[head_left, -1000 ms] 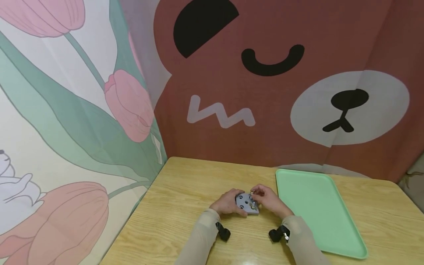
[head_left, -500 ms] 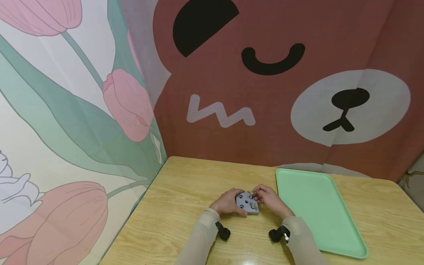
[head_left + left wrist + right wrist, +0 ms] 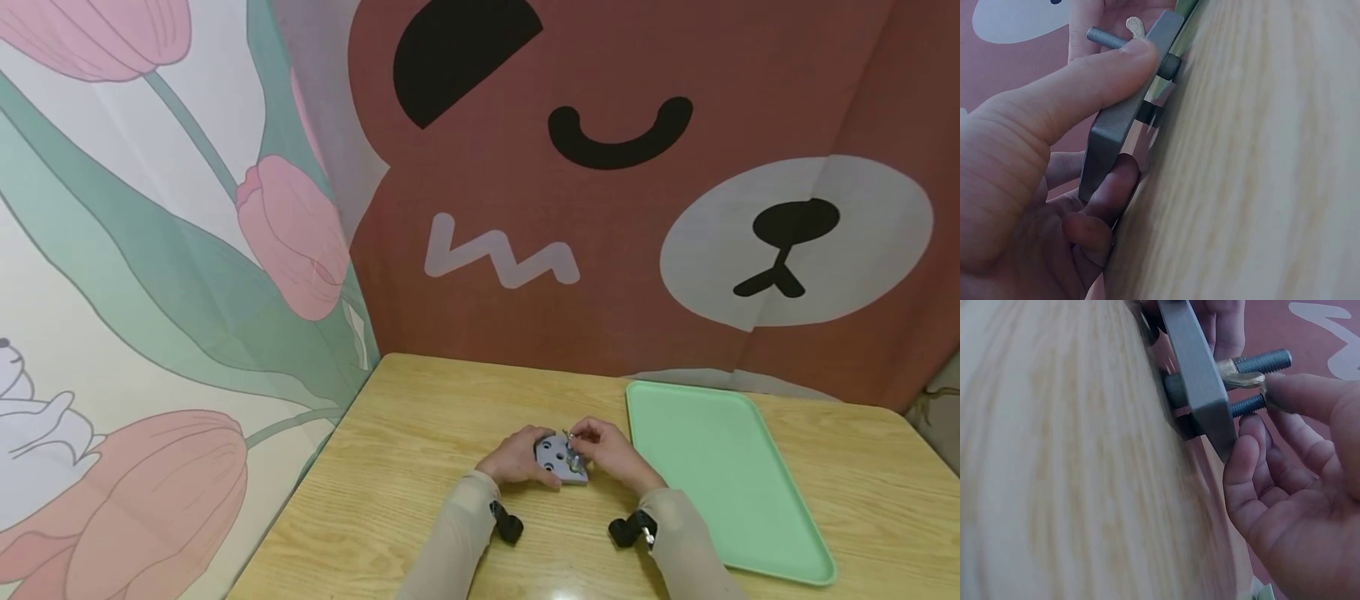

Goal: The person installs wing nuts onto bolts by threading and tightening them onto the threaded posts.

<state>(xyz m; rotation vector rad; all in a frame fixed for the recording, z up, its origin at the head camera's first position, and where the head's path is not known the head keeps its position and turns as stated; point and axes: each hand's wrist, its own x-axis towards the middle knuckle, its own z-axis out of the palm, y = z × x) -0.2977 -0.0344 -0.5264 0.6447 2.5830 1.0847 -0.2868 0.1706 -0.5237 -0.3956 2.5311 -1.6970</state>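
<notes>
My left hand (image 3: 517,457) grips a grey metal plate (image 3: 553,450) with dark holes, thumb on top and fingers beneath. Bolts pass through the plate. In the right wrist view, one threaded bolt (image 3: 1272,360) carries a brass wing nut (image 3: 1244,379) close to the plate. A second bolt (image 3: 1249,405) stands beside it. At its tip my right hand (image 3: 609,448) pinches a small piece, apparently another wing nut, mostly hidden by thumb and finger. Bolt heads (image 3: 1175,391) show under the plate. The left wrist view shows a bolt (image 3: 1107,37) beyond my thumb.
A light green tray (image 3: 720,467) lies on the wooden table (image 3: 420,417) to the right of my right hand. Printed curtains (image 3: 510,333) with a bear and tulips hang behind and to the left of the table.
The right fingers have shifted and turned slightly at the bolt's tip, and the small piece between them sits at a different angle. The left hand and plate stay nearly still.
</notes>
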